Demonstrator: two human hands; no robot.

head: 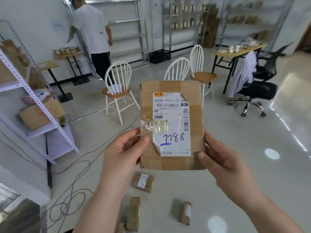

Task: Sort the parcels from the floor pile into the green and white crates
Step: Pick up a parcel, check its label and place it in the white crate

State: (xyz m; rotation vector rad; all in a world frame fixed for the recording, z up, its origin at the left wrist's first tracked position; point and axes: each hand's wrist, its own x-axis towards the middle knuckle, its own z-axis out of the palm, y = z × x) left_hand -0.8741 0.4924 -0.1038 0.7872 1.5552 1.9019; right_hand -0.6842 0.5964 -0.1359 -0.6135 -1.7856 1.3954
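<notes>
Pale glossy floor [260, 140] underfoot, and nearest of all, low down, three loose parcels [142, 182] lie apart from each other on it, small and brown. Left of them dark cables [72, 199] loop over the floor and trail towards the rack.

Just above that pile, both hands are up. The left hand [124, 152] pinches the parcel [196, 115] at its lower left edge, thumb on the front. The right hand [218, 162] grips the lower right corner, thumb pressed on the cardboard. So the parcel is in the air, upright, its white label [171, 143] facing the person. "1786" is written on it in blue, two label corners are peeling, and clear tape crosses the left edge.

Off to the left a white metal rack [36, 98] juts out, its corner post coming down right by the cables, with a cardboard box on its shelf. The widest stretch of floor lies to the right, shiny with light reflections.

Further back, three white spindle chairs [117, 91] stand in a loose row, and a black office chair [255, 89] sits beside a wooden surface [244, 49] on the right. Farther still, a person in a white shirt [90, 27] stands by the wall, and a black crate [159, 56] sits against steel shelving [185, 22].
</notes>
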